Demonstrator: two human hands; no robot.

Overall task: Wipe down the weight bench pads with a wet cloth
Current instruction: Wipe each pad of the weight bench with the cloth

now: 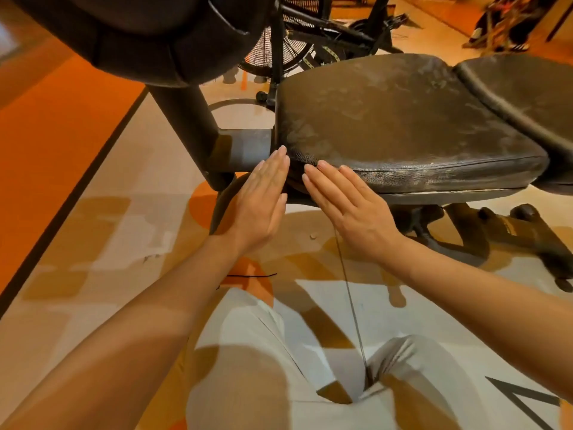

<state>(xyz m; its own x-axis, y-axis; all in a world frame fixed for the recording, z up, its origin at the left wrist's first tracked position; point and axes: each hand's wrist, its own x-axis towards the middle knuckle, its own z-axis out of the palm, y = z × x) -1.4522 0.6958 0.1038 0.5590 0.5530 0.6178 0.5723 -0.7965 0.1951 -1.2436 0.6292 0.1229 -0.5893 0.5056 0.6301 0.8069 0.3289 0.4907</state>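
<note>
The black seat pad (pixel 400 119) of the weight bench fills the upper right; its worn surface carries pale dusty smears. The back pad (pixel 524 91) adjoins it at the far right. My left hand (pixel 260 200) is flat with straight fingers, fingertips at the pad's near-left corner. My right hand (pixel 347 203) is also flat with fingers spread, fingertips touching the pad's front edge. Neither hand holds anything. No cloth is in view.
A thick black roller pad (pixel 133 38) on a dark post (pixel 189 131) stands upper left. The bench's black base frame (pixel 508 237) spreads on the floor at right. A fan bike (pixel 288 41) stands behind. The floor is orange and cream patterned matting.
</note>
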